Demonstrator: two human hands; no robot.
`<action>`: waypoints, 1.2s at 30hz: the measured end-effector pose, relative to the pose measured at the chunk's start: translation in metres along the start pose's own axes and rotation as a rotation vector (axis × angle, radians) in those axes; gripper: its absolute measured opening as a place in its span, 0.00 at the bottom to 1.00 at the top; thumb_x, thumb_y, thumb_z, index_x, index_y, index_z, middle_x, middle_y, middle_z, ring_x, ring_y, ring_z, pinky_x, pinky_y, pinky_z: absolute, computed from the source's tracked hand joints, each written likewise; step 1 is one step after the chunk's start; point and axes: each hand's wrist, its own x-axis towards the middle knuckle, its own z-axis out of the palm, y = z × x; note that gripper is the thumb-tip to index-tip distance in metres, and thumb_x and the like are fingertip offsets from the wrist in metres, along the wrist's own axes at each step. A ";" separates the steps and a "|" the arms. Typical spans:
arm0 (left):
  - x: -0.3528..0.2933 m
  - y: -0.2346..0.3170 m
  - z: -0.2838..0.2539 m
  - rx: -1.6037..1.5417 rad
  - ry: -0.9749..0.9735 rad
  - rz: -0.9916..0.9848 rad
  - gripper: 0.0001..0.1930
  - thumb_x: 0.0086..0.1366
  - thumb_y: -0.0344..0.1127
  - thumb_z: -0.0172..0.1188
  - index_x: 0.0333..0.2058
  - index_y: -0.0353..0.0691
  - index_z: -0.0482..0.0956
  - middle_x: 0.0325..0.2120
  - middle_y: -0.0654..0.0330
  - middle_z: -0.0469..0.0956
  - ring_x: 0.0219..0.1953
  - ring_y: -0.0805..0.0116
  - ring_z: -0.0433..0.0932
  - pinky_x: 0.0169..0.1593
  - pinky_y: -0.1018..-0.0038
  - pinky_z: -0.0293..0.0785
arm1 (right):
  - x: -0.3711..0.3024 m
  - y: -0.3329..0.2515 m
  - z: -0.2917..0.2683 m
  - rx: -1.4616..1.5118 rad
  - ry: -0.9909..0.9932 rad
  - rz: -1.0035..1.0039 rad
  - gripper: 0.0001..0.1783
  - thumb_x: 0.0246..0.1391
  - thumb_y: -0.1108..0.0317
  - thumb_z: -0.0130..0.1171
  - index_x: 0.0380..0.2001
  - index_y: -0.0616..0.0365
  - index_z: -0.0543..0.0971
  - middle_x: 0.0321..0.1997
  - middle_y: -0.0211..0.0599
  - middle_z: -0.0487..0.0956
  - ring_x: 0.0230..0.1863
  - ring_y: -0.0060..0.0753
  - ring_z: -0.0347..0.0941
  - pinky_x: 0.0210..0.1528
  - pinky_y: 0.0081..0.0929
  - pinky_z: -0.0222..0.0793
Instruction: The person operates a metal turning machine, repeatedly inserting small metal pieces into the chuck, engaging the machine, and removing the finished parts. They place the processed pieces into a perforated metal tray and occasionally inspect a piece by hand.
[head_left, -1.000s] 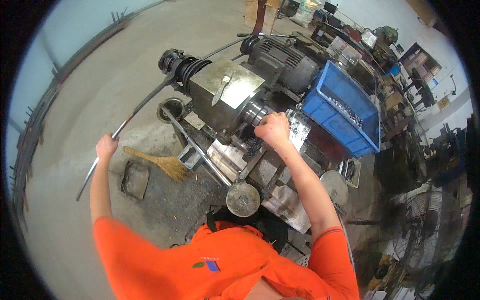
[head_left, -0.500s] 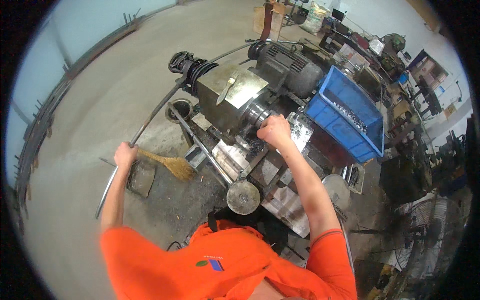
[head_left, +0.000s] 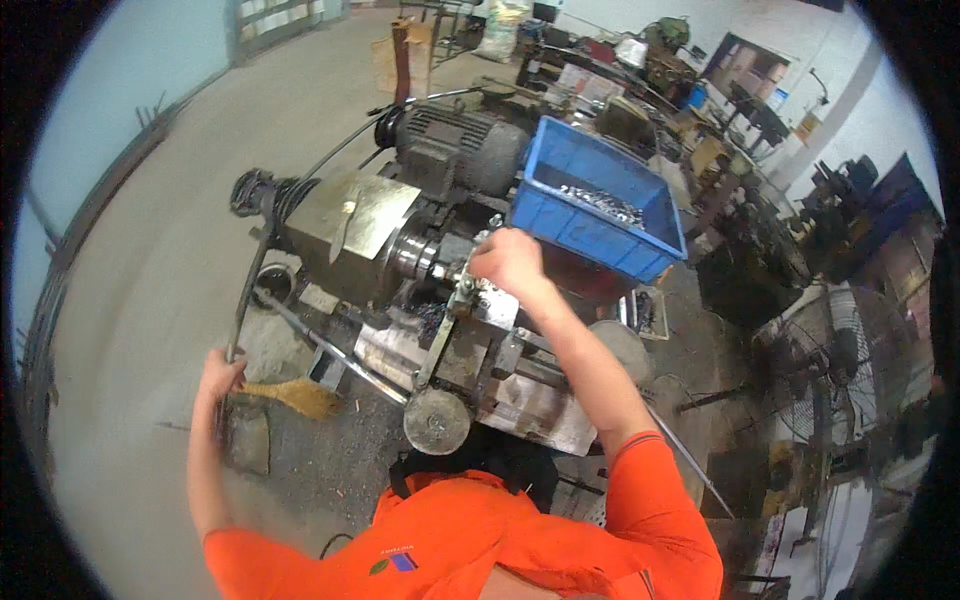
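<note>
The left hand wraps round the metal lever, which extends toward the machine's far left end, while the right hand curls right of the spindle, its hold unclear.

One wide fisheye view, from the head of a person, facing down and ahead, close above the machine

At six o'clock the shirt was bright orange; the plastic crate at one was blue, the broom at eight straw-yellow, the rod at nine dull grey.
</note>
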 end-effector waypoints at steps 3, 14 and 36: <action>0.022 0.008 0.013 -0.255 -0.104 0.041 0.12 0.52 0.28 0.55 0.35 0.27 0.74 0.16 0.57 0.73 0.17 0.69 0.75 0.21 0.74 0.72 | 0.005 0.077 -0.041 0.091 0.143 0.158 0.16 0.33 0.58 0.57 0.26 0.55 0.83 0.30 0.50 0.79 0.37 0.48 0.77 0.40 0.37 0.72; 0.017 0.009 0.021 -0.340 -0.010 0.121 0.16 0.54 0.34 0.60 0.38 0.29 0.72 0.19 0.58 0.73 0.21 0.70 0.75 0.25 0.74 0.73 | -0.074 0.182 -0.038 0.639 0.425 -0.042 0.25 0.32 0.73 0.54 0.42 0.61 0.77 0.38 0.41 0.78 0.33 0.26 0.74 0.37 0.21 0.69; 0.088 -0.059 -0.021 -0.479 -0.099 -0.222 0.24 0.62 0.40 0.53 0.54 0.36 0.63 0.27 0.51 0.69 0.29 0.59 0.68 0.37 0.58 0.68 | -0.547 0.289 0.069 -0.130 -0.429 1.358 0.22 0.37 0.59 0.57 0.37 0.61 0.78 0.43 0.50 0.76 0.46 0.48 0.73 0.50 0.35 0.68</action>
